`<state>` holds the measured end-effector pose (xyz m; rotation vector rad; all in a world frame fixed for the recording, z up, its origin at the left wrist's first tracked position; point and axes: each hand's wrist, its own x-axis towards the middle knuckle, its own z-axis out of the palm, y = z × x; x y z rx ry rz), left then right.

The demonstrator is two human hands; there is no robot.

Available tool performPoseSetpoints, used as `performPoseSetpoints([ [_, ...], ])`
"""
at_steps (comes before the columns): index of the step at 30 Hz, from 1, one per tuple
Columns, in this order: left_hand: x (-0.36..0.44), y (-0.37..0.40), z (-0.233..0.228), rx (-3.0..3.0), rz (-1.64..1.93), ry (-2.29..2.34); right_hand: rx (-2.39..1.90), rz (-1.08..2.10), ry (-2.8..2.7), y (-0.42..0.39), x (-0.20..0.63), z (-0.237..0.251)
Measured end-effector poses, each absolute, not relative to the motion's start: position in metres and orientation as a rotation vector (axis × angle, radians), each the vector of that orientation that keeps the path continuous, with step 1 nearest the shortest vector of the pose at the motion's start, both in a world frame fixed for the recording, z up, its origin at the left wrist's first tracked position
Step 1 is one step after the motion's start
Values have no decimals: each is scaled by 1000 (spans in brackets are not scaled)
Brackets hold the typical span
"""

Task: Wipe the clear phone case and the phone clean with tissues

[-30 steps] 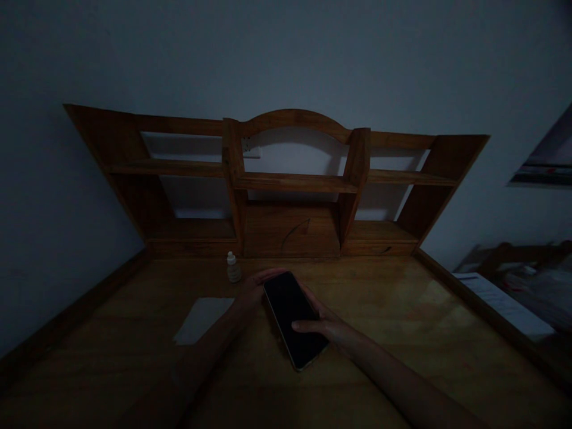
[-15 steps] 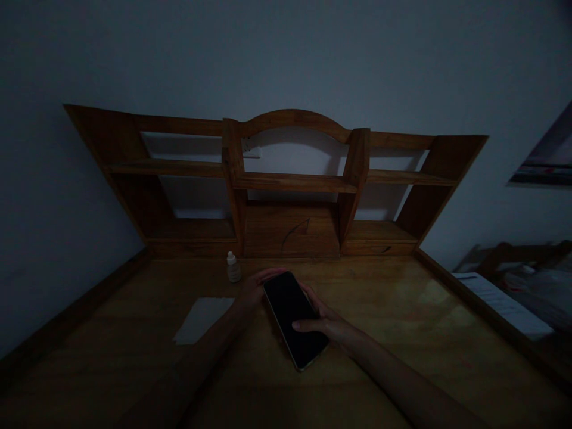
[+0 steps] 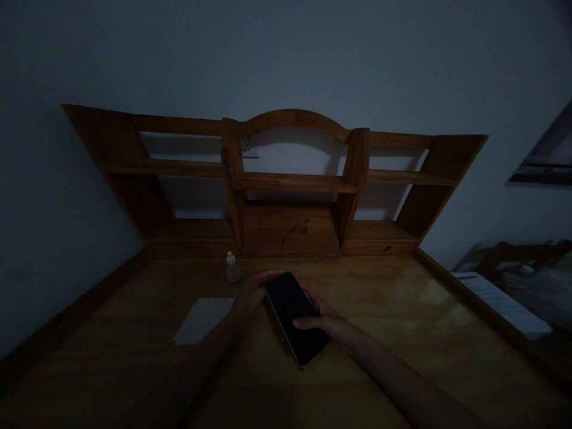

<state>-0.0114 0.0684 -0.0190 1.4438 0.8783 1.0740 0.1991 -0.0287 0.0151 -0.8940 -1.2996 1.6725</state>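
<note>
Black phone (image 3: 296,317) held by both hands: left hand (image 3: 252,291), right hand (image 3: 328,322).

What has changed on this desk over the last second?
Almost nothing. Both hands, left and right, keep holding the dark phone just as before. The small bottle and the pale sheet lie where they were.
</note>
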Motion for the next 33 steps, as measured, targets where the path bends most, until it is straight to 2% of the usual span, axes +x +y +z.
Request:
performPoseSetpoints([
  [8, -11, 59, -2, 1488, 1066, 838, -858, 1666, -1296, -27, 198, 9],
  [24, -9, 62, -9, 1485, 1173, 878, -885, 1717, -1293, -30, 196, 14],
  [33, -4, 48, 4, 1556, 1170, 903, -898, 1697, -1277, -30, 196, 10],
])
